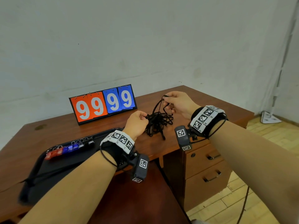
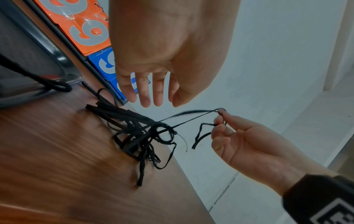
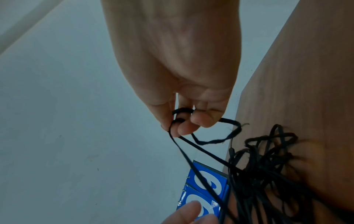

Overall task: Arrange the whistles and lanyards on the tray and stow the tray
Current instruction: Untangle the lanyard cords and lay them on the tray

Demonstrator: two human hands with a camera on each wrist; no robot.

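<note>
A tangled pile of black lanyards (image 1: 159, 122) lies on the wooden desk (image 1: 64, 128), right of the black tray (image 1: 68, 165). My right hand (image 1: 165, 98) pinches one lanyard strand (image 3: 184, 145) and holds it up from the pile (image 3: 268, 166), a loop wound round its fingers (image 3: 184, 127). My left hand (image 1: 144, 118) hovers at the pile's left side; in the left wrist view its fingers (image 2: 145, 97) hang relaxed above the pile (image 2: 138, 136) with nothing in them. A row of red, blue and black whistles (image 1: 69, 148) lies on the tray.
An orange and blue flip scoreboard (image 1: 103, 104) reading 99 99 stands at the back of the desk against the wall. Drawers (image 1: 205, 167) sit under the desk's right side. The desk's right edge drops to a light wooden floor (image 1: 267, 139).
</note>
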